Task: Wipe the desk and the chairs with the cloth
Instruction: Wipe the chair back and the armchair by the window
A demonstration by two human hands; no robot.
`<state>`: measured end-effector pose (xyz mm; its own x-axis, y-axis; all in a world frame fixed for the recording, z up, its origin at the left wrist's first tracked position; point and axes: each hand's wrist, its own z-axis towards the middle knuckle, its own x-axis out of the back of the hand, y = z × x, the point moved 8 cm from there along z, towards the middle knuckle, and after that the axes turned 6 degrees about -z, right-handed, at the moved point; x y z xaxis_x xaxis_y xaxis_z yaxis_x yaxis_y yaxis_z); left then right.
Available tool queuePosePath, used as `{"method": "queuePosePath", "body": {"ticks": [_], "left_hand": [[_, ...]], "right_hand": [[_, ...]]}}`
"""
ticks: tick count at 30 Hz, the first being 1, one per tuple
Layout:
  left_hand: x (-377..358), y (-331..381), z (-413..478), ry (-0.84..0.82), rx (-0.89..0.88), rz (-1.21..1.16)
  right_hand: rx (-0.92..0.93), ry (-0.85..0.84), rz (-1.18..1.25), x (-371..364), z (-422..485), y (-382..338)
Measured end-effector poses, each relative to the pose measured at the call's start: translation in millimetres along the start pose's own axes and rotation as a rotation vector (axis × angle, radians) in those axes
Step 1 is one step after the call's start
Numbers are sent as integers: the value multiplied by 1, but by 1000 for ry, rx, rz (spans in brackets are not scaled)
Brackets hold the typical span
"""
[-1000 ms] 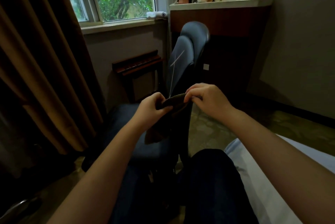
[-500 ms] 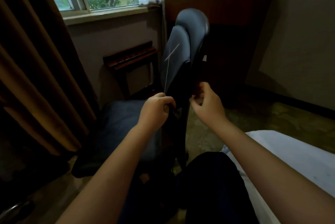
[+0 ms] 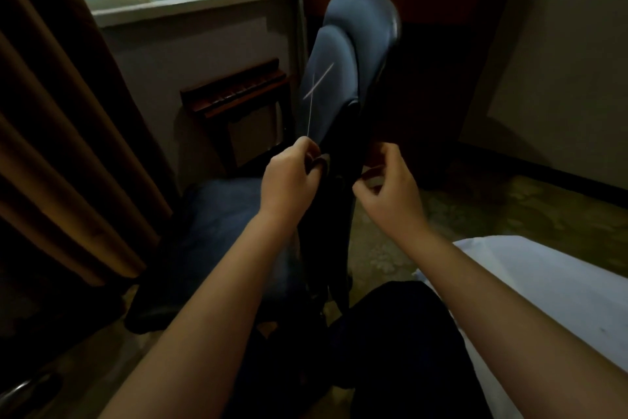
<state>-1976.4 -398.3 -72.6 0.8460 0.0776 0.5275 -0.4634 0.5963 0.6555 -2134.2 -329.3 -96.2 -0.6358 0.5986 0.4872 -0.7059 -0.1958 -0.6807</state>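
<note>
1. The cloth (image 3: 322, 163) hangs in front of the chair (image 3: 343, 72) back.
2. My left hand (image 3: 292, 181) pinches one corner and my right hand (image 3: 387, 194) pinches the other.
3. A second ago the hands met on a bunched cloth. Now they are apart and it has opened out.
4. I judge the wiping hasn't started.

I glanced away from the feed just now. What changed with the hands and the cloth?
The left hand and right hand drew apart, opening the bunched cloth so that it appears to hang between them. Both still pinch its upper edge. The chair stayed put.
</note>
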Motion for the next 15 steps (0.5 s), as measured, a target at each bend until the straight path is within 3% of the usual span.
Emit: {"method": "queuePosePath", "body": {"ticks": [4,7,12,15], "left_hand": [[-9,2,-4,0,-24,66],[-19,-16,-16,33,49,-45],[-35,-52,-39,25,186,-114],[-33,-55,-40,-3,174,-103]], "right_hand": [[-25,33,5,-3,-3,0],[-29,75,-22,-8,-8,3],[-103,9,-50,-29,-19,25],[-122,6,-36,-33,-21,29]]}}
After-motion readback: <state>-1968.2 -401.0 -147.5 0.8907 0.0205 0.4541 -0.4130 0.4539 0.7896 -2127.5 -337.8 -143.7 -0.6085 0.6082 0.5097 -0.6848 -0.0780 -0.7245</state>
